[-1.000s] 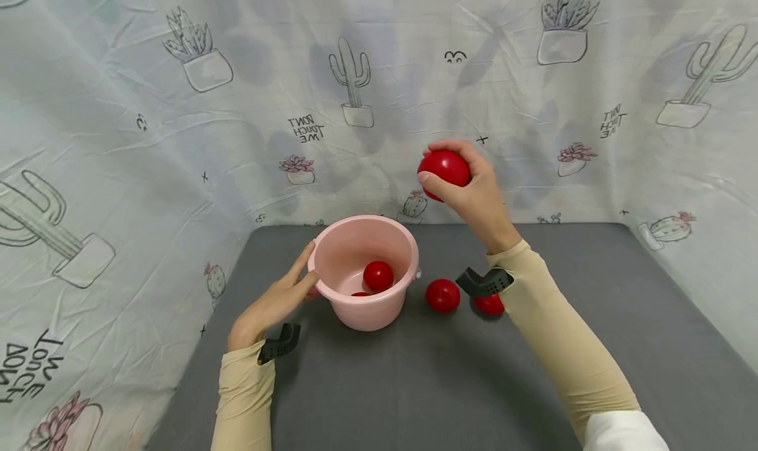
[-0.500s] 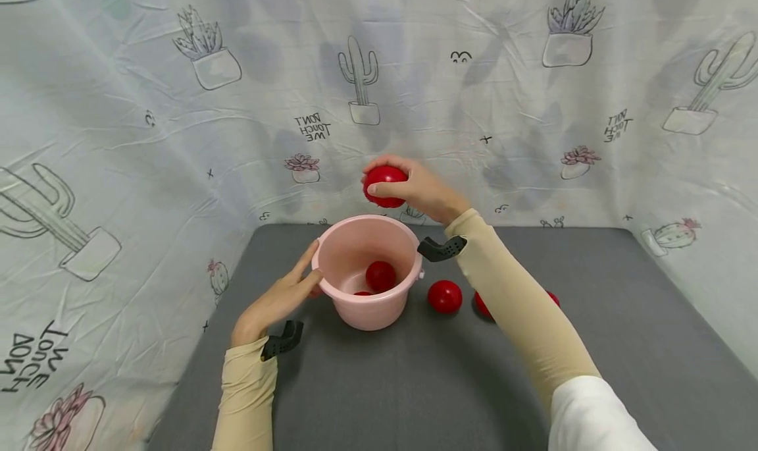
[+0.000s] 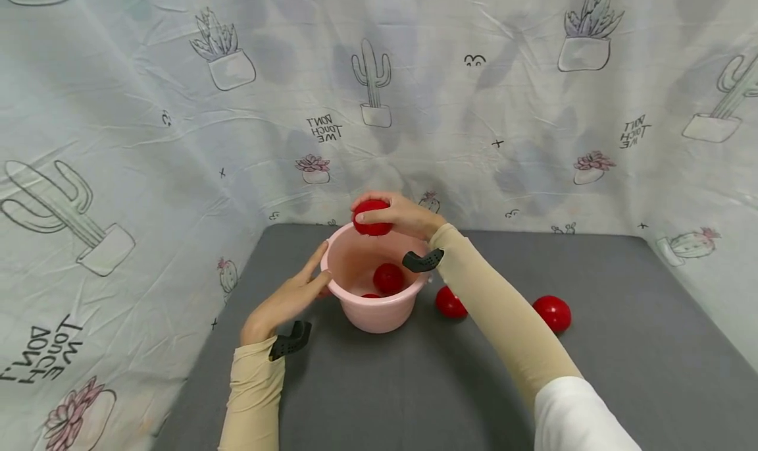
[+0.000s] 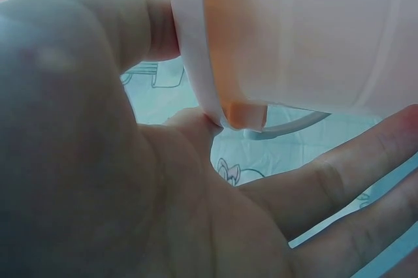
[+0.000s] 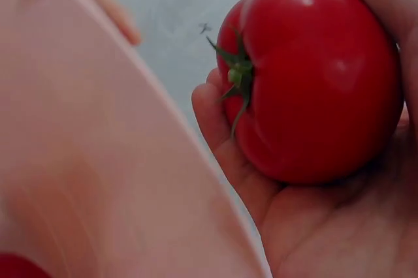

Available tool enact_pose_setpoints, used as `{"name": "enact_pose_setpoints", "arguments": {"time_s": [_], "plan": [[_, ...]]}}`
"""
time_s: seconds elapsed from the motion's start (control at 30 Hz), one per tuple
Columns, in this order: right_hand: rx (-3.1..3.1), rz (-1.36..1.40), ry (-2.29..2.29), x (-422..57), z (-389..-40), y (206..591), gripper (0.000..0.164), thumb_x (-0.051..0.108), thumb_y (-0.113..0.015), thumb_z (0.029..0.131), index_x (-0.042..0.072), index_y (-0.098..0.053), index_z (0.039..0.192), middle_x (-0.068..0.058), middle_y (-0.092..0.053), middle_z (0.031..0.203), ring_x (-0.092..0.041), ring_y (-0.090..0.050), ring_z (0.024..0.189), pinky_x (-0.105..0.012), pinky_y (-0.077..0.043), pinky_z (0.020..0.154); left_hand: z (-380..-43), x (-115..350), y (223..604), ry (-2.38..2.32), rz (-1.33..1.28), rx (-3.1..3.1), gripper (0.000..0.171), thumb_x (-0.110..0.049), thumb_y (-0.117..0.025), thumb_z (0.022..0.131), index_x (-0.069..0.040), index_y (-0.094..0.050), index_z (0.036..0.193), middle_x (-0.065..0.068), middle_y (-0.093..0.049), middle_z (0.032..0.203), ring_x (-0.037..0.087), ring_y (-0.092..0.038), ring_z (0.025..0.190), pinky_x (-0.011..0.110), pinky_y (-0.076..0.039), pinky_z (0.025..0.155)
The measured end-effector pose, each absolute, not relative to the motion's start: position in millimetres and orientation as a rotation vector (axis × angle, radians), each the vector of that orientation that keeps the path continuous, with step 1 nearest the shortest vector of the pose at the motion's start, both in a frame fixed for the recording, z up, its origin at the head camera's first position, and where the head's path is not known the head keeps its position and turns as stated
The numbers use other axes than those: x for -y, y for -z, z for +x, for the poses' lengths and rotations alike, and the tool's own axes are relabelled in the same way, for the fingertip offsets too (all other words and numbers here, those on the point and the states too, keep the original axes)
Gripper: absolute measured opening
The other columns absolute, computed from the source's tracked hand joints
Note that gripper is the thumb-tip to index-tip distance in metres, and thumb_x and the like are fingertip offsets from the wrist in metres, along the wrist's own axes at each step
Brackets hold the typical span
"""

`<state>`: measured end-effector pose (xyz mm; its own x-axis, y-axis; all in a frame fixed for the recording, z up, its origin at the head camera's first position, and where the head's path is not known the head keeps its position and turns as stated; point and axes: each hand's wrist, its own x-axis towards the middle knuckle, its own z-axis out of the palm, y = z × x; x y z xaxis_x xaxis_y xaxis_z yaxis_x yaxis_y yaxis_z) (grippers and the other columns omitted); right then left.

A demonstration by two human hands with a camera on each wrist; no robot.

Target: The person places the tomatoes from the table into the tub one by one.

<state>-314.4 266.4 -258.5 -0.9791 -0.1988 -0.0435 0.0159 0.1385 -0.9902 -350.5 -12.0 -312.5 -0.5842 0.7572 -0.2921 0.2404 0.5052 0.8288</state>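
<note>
A pink bucket (image 3: 379, 316) stands on the grey table, with one tomato (image 3: 388, 278) plainly visible inside and a sliver of another red one (image 3: 370, 296) behind the front rim. My left hand (image 3: 283, 305) holds the bucket's left rim with thumb and index finger; in the left wrist view its other fingers stretch out below the bucket's side. Over the bucket's far rim, my right hand (image 3: 399, 214) grips a red tomato (image 5: 313, 82) with a green stem. In the right wrist view the fingers wrap around it, beside the bucket's pink wall (image 5: 98, 115).
Right of the bucket, a tomato (image 3: 451, 304) lies partly hidden by the right forearm. Another tomato (image 3: 553, 313) lies farther right, beyond the sleeve. A patterned cloth (image 3: 432, 108) hangs behind and beside the grey table (image 3: 355, 385).
My right hand has carried the tomato left and down, from above the table's right side to the bucket's opening. My left hand keeps its place on the rim. The view has shifted slightly.
</note>
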Motion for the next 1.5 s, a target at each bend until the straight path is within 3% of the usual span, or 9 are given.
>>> {"name": "enact_pose_setpoints", "arguments": {"time_s": [0.3, 0.5, 0.7, 0.8, 1.2, 1.5], "plan": [[-2.375, -0.139, 1.724, -270.7, -313.0, 278.8, 0.044, 0.036, -0.07, 0.084, 0.014, -0.061, 0.12, -0.003, -0.061, 0.119, -0.024, -0.055, 0.112, -0.038, -0.05, 0.092, -348.1, 8.2, 315.1, -1.014, 0.806, -2.114, 0.06, -0.061, -0.04, 0.095, -0.061, -0.003, 0.143, 0.004, -0.067, 0.118, 0.028, -0.06, 0.118, 0.058, -0.036, 0.105], [-2.366, -0.158, 1.739, -273.0, -312.7, 276.4, 0.043, 0.037, -0.068, 0.085, 0.012, -0.061, 0.119, -0.005, -0.061, 0.119, -0.026, -0.055, 0.112, -0.04, -0.05, 0.091, -348.1, 4.6, 316.0, -1.051, 0.804, -2.089, 0.062, -0.066, -0.041, 0.092, -0.063, -0.004, 0.141, 0.006, -0.057, 0.133, 0.03, -0.058, 0.119, 0.058, -0.037, 0.104], [-2.429, -0.133, 1.687, -270.8, -315.4, 279.6, 0.036, 0.038, -0.066, 0.087, 0.016, -0.064, 0.116, -0.001, -0.061, 0.118, -0.023, -0.054, 0.113, -0.039, -0.05, 0.09, -347.3, 6.6, 315.3, -1.055, 0.799, -2.114, 0.058, -0.054, -0.04, 0.098, -0.062, -0.004, 0.142, 0.006, -0.067, 0.112, 0.025, -0.06, 0.113, 0.055, -0.037, 0.105], [-2.463, -0.13, 1.625, -267.8, -316.5, 282.9, 0.035, 0.036, -0.067, 0.086, 0.017, -0.064, 0.115, 0.0, -0.061, 0.118, -0.022, -0.054, 0.113, -0.038, -0.051, 0.089, -347.1, 7.8, 316.4, -1.056, 0.796, -2.117, 0.057, -0.052, -0.04, 0.099, -0.062, -0.004, 0.142, 0.006, -0.067, 0.11, 0.027, -0.06, 0.113, 0.056, -0.036, 0.105], [-2.441, -0.129, 1.547, -263.6, -315.3, 289.8, 0.039, 0.036, -0.069, 0.085, 0.014, -0.062, 0.116, -0.001, -0.062, 0.116, -0.023, -0.055, 0.108, -0.036, -0.053, 0.085, -346.5, 4.0, 317.9, -1.041, 0.784, -2.122, 0.057, -0.054, -0.039, 0.099, -0.062, -0.002, 0.142, 0.005, -0.066, 0.11, 0.027, -0.059, 0.114, 0.057, -0.037, 0.103], [-2.22, 0.033, 1.592, -263.9, -314.2, 294.1, 0.046, 0.037, -0.078, 0.077, 0.015, -0.063, 0.114, -0.005, -0.059, 0.117, -0.025, -0.054, 0.111, -0.044, -0.052, 0.089, -346.4, 0.7, 318.8, -1.039, 0.79, -2.116, 0.057, -0.058, -0.039, 0.097, -0.064, -0.003, 0.14, 0.004, -0.066, 0.113, 0.024, -0.06, 0.114, 0.06, -0.035, 0.104]]}}
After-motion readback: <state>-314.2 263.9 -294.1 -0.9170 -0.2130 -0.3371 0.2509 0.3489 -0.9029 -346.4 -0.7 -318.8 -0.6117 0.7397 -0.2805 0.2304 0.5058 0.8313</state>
